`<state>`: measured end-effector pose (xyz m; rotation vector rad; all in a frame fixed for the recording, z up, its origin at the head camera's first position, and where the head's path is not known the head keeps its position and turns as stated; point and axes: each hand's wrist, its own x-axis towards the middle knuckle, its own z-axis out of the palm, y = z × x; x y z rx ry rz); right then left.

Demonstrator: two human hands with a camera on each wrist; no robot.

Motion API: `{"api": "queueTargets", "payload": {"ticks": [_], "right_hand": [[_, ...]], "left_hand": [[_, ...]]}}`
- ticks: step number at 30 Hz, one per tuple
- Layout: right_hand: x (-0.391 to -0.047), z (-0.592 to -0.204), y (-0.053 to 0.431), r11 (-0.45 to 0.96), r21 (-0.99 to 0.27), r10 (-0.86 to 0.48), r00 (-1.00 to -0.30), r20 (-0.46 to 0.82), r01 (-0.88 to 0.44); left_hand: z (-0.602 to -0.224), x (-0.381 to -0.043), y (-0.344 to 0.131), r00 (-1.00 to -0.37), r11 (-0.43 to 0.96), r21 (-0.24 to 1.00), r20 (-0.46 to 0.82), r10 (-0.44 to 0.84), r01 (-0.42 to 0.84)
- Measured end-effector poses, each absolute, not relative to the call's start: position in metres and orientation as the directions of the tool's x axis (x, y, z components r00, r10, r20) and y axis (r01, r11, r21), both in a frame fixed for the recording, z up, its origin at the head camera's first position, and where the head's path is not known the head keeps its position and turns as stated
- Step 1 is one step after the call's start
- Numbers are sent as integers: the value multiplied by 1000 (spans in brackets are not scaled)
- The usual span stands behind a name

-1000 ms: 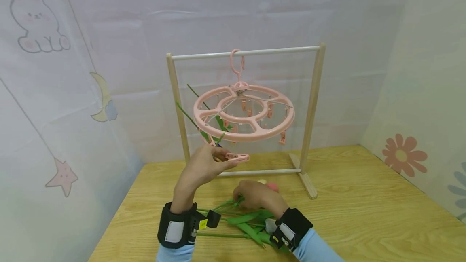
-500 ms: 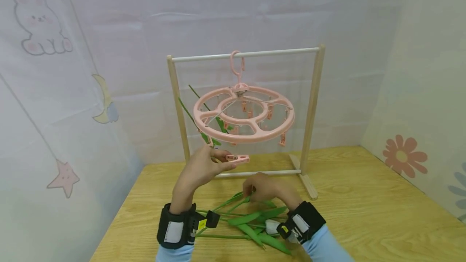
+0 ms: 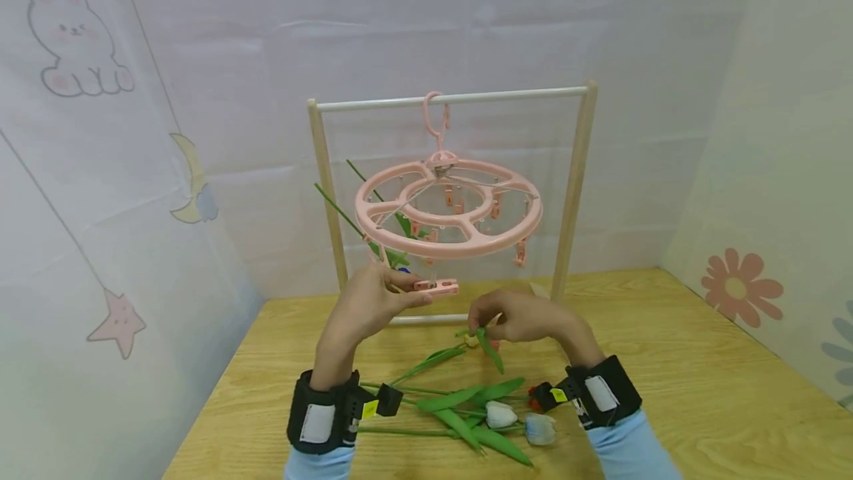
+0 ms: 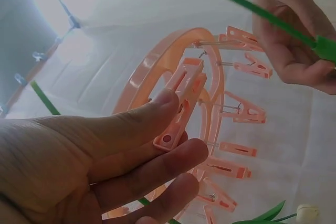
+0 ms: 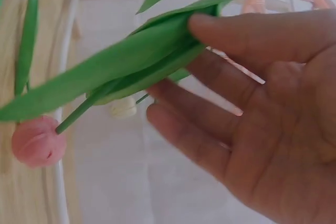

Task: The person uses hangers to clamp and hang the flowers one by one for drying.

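Note:
My left hand [image 3: 369,304] pinches a pink clothespin [image 3: 441,287] between thumb and forefinger, below the left front of the round pink clip hanger [image 3: 460,250]. Close up in the left wrist view, the clothespin [image 4: 181,103] shows its slotted sides. To the right and a little lower, my right hand [image 3: 526,315] pinches an artificial tulip with a pink bloom [image 5: 39,141]. The thumb lies on its green leaves [image 5: 152,51]; the bloom points down, away from the fingers. Upside-down tulips with green stems [image 3: 335,207] hang at the hanger's left side, one with a blue bloom [image 3: 403,270].
A wood-and-white rack [image 3: 577,161] carries the hanger, with several other clothespins [image 4: 244,107] dangling from it. On the table [image 3: 640,384] lie more tulips: white [image 3: 500,415], pale blue [image 3: 540,429], red [image 3: 534,398] and yellow [image 3: 471,341].
My right hand has risen and moved right, lifting the pink tulip off the pile of tulips on the table. My left hand stays nearly still on the clothespin.

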<state>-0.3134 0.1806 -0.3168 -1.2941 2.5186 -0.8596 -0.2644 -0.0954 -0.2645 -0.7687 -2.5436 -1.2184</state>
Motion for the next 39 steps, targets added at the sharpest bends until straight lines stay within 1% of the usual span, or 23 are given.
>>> {"api": "queueTargets", "payload": {"ticks": [3, 8, 11, 17, 31, 39], "right_hand": [[-312, -312, 180, 408, -600, -782, -602, 158, -688], [-309, -304, 172, 286, -710, -763, -601, 238, -644], [-307, -302, 167, 244, -732, -744, -607, 279, -636], [-307, -301, 162, 228, -718, -726, -607, 325, -658], [-300, -297, 158, 258, -674, -705, -612, 359, -692], [-299, -297, 157, 285, -652, -694, -620, 366, -703]], "left_hand": [[-264, -264, -95, -843, 517, 667, 410, 347, 537], [-263, -261, -93, -865, 531, 683, 403, 300, 502], [-262, -261, -93, -867, 523, 691, 402, 295, 499], [-261, -260, -92, -868, 550, 672, 403, 290, 496], [-260, -260, -92, -852, 555, 647, 401, 336, 523], [-261, -260, -92, -857, 568, 642, 401, 323, 515]]}}
